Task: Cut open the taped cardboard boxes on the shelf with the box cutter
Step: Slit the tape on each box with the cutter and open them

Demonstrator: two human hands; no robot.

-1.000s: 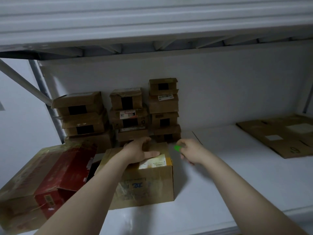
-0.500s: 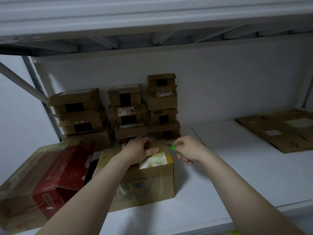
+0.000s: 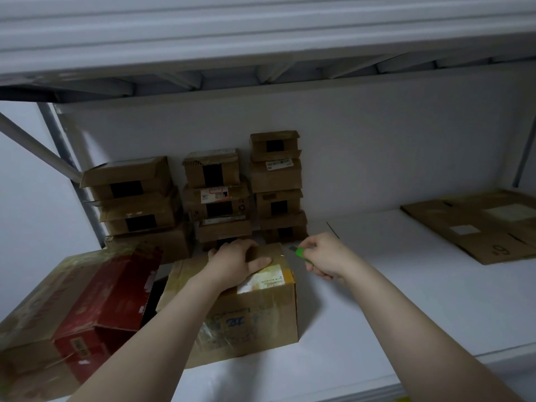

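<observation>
A brown taped cardboard box (image 3: 249, 320) with a white label on top stands on the white shelf (image 3: 406, 300) in front of me. My left hand (image 3: 235, 261) lies on the box's top, fingers over its far edge. My right hand (image 3: 324, 255) grips a green box cutter (image 3: 300, 252), whose blade tip points at the box's top right far corner.
Three stacks of small taped boxes (image 3: 217, 198) stand against the back wall. A torn red and brown carton (image 3: 87, 300) lies to the left. Flattened cardboard (image 3: 475, 224) lies at the right on the shelf. Another shelf hangs close overhead.
My right hand has brought the cutter's blade up to the box's top right far corner. My left hand stays on the box top.
</observation>
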